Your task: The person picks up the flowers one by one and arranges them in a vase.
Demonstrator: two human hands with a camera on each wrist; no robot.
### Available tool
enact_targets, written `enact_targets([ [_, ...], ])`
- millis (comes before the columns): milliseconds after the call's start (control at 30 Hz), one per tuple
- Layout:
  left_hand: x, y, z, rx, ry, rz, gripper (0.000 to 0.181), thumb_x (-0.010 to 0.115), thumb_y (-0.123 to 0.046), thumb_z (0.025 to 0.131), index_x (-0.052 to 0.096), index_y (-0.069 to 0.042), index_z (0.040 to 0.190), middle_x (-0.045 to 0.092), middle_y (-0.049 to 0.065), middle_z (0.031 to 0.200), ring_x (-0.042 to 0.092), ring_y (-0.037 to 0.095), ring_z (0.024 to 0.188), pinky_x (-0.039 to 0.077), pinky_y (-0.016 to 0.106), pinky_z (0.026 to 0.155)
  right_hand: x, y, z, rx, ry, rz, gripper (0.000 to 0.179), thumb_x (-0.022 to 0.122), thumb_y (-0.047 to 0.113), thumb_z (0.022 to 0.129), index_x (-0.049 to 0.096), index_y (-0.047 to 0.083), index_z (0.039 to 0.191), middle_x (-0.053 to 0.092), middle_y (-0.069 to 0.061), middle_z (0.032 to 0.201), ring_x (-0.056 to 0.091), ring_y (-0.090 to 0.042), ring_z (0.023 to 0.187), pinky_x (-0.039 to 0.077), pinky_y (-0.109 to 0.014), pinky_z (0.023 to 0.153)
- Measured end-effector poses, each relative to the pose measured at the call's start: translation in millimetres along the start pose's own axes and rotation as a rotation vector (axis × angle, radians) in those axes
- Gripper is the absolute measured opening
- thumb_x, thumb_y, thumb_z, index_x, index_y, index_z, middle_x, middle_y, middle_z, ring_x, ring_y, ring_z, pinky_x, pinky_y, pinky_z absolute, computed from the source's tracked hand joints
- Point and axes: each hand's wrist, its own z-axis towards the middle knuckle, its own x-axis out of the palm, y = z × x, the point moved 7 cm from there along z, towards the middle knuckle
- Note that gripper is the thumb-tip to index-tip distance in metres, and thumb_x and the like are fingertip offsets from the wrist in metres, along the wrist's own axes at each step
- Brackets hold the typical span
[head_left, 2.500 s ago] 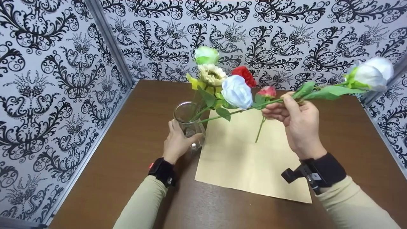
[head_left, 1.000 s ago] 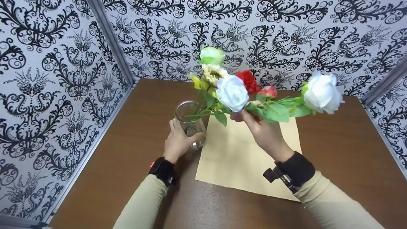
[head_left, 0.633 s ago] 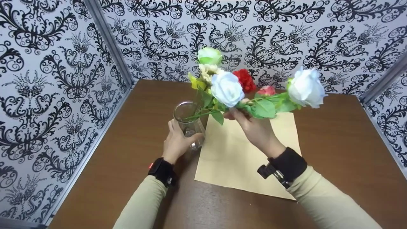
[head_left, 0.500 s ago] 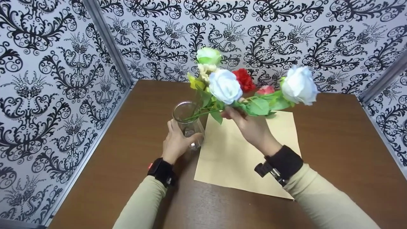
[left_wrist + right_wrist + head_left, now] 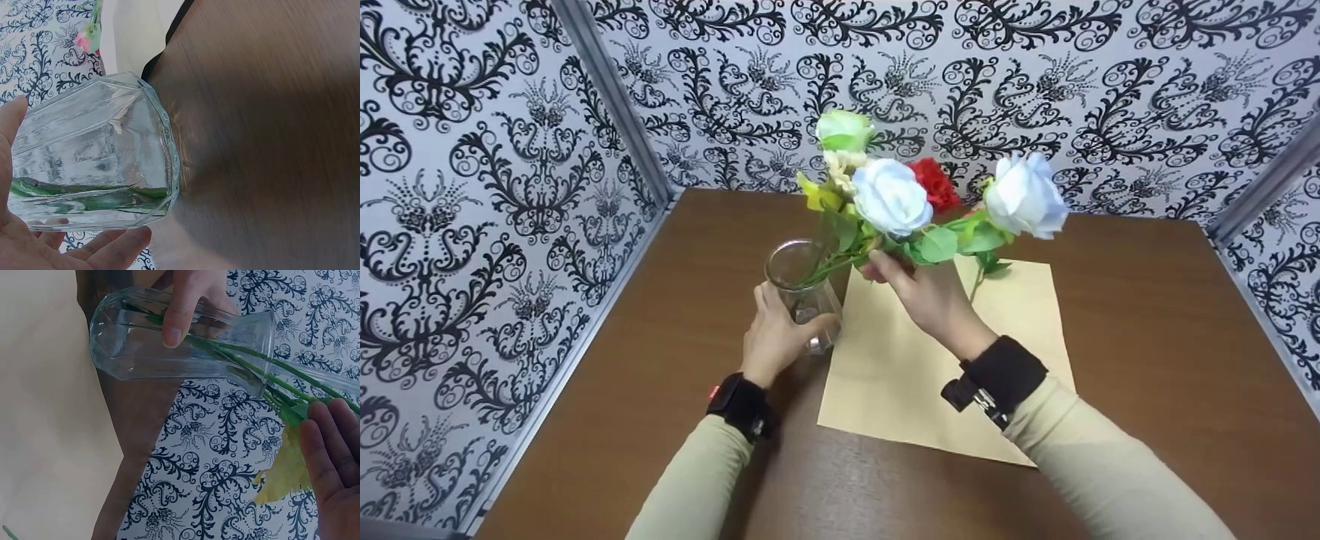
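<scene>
My left hand grips a clear glass vase, thumb across its front. Green stems show through the glass in the left wrist view. Out of its mouth rise a pale green rose, a cream flower, a yellow flower, a red carnation and a light blue rose. With my right hand I pinch the leafy stem of a white rose, its head leaning right. That stem's lower end is at the vase mouth. In the right wrist view my right fingers are beside the stems near the rim.
A sheet of tan paper lies on the brown table right of the vase. A pink flower lies toward the back of the paper, mostly hidden behind the white rose in the head view. Patterned panels enclose the back and sides.
My right hand has moved left with the white rose, its grip now lower on the stem and closer to the vase mouth. My left hand and the vase have stayed put.
</scene>
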Motion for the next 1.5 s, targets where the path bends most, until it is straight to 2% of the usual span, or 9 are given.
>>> enact_targets([
  [167, -1.1, 1.3, -0.4, -0.01, -0.004, -0.003, 0.107, 0.081, -0.068, 0.073, 0.028, -0.012, 0.147, 0.038, 0.008, 0.131, 0.063, 0.04, 0.111, 0.052, 0.057, 0.085, 9, -7, 2.8, 0.063, 0.021, -0.064, 0.012, 0.064, 0.013, 0.101, 0.066, 0.001, 0.101, 0.074, -0.012, 0.091, 0.075, -0.023, 0.088, 0.058, -0.031, 0.084],
  [233, -0.7, 1.0, -0.5, -0.009, 0.001, -0.004, 0.107, 0.08, -0.067, 0.074, 0.027, -0.011, 0.147, 0.038, 0.008, 0.132, 0.063, 0.039, 0.111, 0.052, 0.058, 0.085, 12, -11, 3.8, 0.092, 0.019, -0.046, 0.011, 0.065, 0.013, 0.1, 0.067, 0.002, 0.101, 0.074, -0.012, 0.09, 0.075, -0.024, 0.087, 0.058, -0.032, 0.085],
  [433, 0.9, -0.1, -0.8, -0.003, 0.013, 0.004, 0.112, 0.079, -0.068, 0.075, 0.023, -0.009, 0.151, 0.036, 0.009, 0.138, 0.062, 0.038, 0.115, 0.053, 0.057, 0.085, 22, -18, 7.7, 0.098, -0.002, -0.024, 0.012, 0.065, 0.013, 0.1, 0.067, 0.001, 0.102, 0.073, -0.013, 0.082, 0.075, -0.025, 0.081, 0.059, -0.035, 0.08],
  [767, 0.0, -2.1, -0.3, 0.008, 0.001, 0.005, 0.111, 0.08, -0.068, 0.074, 0.024, -0.01, 0.151, 0.037, 0.009, 0.138, 0.063, 0.039, 0.114, 0.053, 0.058, 0.085, 33, -25, 10.0, 0.13, -0.008, -0.161, 0.015, 0.065, 0.021, 0.1, 0.069, 0.006, 0.101, 0.073, -0.005, 0.073, 0.072, -0.021, 0.077, 0.052, -0.034, 0.076],
  [900, 0.1, -0.7, -0.3, 0.008, -0.001, 0.003, 0.109, 0.08, -0.067, 0.075, 0.024, -0.01, 0.15, 0.037, 0.009, 0.137, 0.063, 0.039, 0.113, 0.053, 0.057, 0.084, 30, -28, 11.7, 0.157, -0.012, -0.2, 0.022, 0.065, 0.026, 0.1, 0.073, 0.008, 0.092, 0.074, -0.004, 0.072, 0.072, -0.02, 0.076, 0.047, -0.031, 0.072],
  [1067, 0.9, -0.5, -0.2, 0.003, 0.001, 0.0, 0.108, 0.08, -0.067, 0.075, 0.025, -0.011, 0.149, 0.037, 0.008, 0.136, 0.063, 0.039, 0.112, 0.053, 0.057, 0.084, 26, -31, 15.9, 0.138, -0.004, -0.252, 0.032, 0.063, 0.028, 0.101, 0.076, 0.009, 0.079, 0.074, -0.004, 0.072, 0.069, -0.024, 0.073, 0.041, -0.029, 0.066],
  [1167, 0.6, 0.4, -0.7, -0.009, 0.002, 0.002, 0.108, 0.08, -0.068, 0.074, 0.025, -0.012, 0.149, 0.037, 0.008, 0.135, 0.063, 0.039, 0.112, 0.053, 0.057, 0.085, 26, -31, 19.6, 0.123, 0.008, -0.25, 0.033, 0.062, 0.026, 0.102, 0.076, 0.007, 0.079, 0.074, -0.004, 0.071, 0.069, -0.027, 0.076, 0.041, -0.03, 0.068],
  [1367, 1.4, 0.7, -1.4, -0.01, 0.023, -0.004, 0.11, 0.078, -0.068, 0.076, 0.022, -0.01, 0.151, 0.035, 0.008, 0.136, 0.063, 0.037, 0.111, 0.053, 0.055, 0.083, 24, -35, 28.6, 0.128, -0.007, -0.153, 0.014, 0.063, 0.018, 0.101, 0.071, 0.007, 0.1, 0.071, -0.008, 0.069, 0.072, -0.027, 0.074, 0.048, -0.034, 0.079],
  [1500, 2.0, 0.7, -0.8, -0.01, 0.026, 0.008, 0.11, 0.077, -0.069, 0.075, 0.023, -0.01, 0.15, 0.035, 0.008, 0.136, 0.063, 0.037, 0.111, 0.053, 0.056, 0.083, 22, -39, 34.3, 0.179, -0.012, -0.177, 0.02, 0.062, 0.022, 0.101, 0.071, 0.01, 0.087, 0.071, -0.004, 0.068, 0.072, -0.021, 0.076, 0.049, -0.035, 0.086],
])
